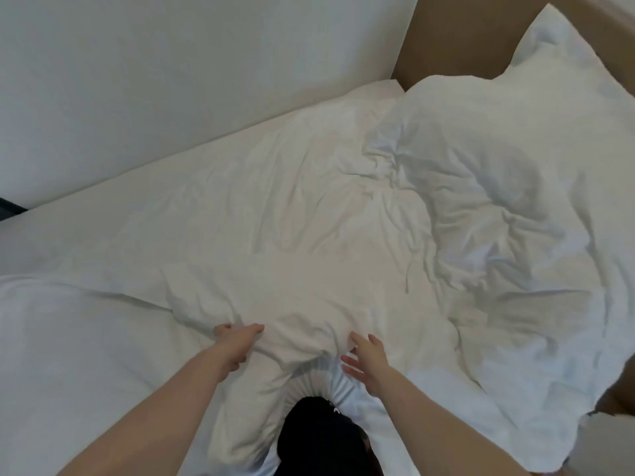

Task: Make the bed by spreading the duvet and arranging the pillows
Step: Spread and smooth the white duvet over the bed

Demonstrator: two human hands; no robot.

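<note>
White duvet (309,235) | left hand (237,345) grips fold, fingertips buried | right hand (367,362) splayed

White-sheeted bed (213,187), rumpled white duvet (481,207) spread across it, pillow (556,53) against headboard (457,36)

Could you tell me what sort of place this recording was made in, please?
Most likely a bedroom, perhaps a hotel room: a rumpled white duvet covers a bed, a white pillow leans on a tan headboard, and the bed sits against a plain wall.
</note>
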